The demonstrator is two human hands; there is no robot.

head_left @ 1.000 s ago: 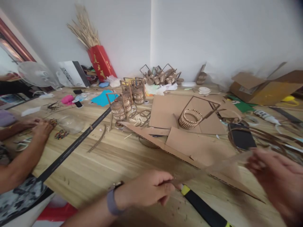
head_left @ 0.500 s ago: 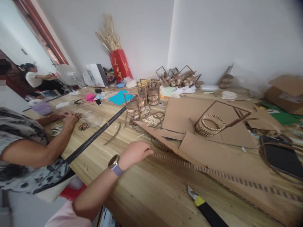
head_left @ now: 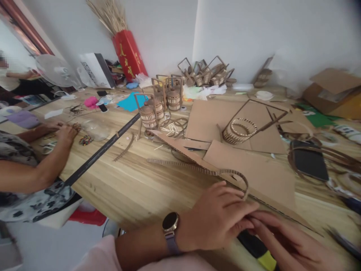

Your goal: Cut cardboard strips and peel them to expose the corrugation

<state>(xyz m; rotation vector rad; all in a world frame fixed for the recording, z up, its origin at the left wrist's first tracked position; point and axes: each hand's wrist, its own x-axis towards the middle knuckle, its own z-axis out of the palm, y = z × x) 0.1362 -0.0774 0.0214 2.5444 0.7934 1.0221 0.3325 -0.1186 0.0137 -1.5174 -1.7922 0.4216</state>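
Observation:
A narrow brown-and-tan woven strip (head_left: 183,163) lies along the table and a cardboard edge, then loops back toward my hands. My left hand (head_left: 211,216), with a watch on its wrist, is closed on the strip near its looped end. Its fingertips meet those of my right hand (head_left: 296,241), which is closed in a pinch there. The exact grip is hidden behind the fingers. A utility knife (head_left: 251,244) with a black and yellow handle shows beneath my right hand; its blade is out of sight, and I cannot tell whether the hand holds it.
Cardboard sheets (head_left: 254,173) cover the table ahead, bearing a round basket with a tall handle (head_left: 239,131). Several small lidded baskets (head_left: 148,116) stand beyond. A phone (head_left: 308,160) and coiled strips lie right. At left, another person's hands (head_left: 66,131) work with small cords.
My left hand has moved right and toward me to meet my right hand, which has come into view. The strip now loops back, and the knife's handle points the other way. The view has shifted.

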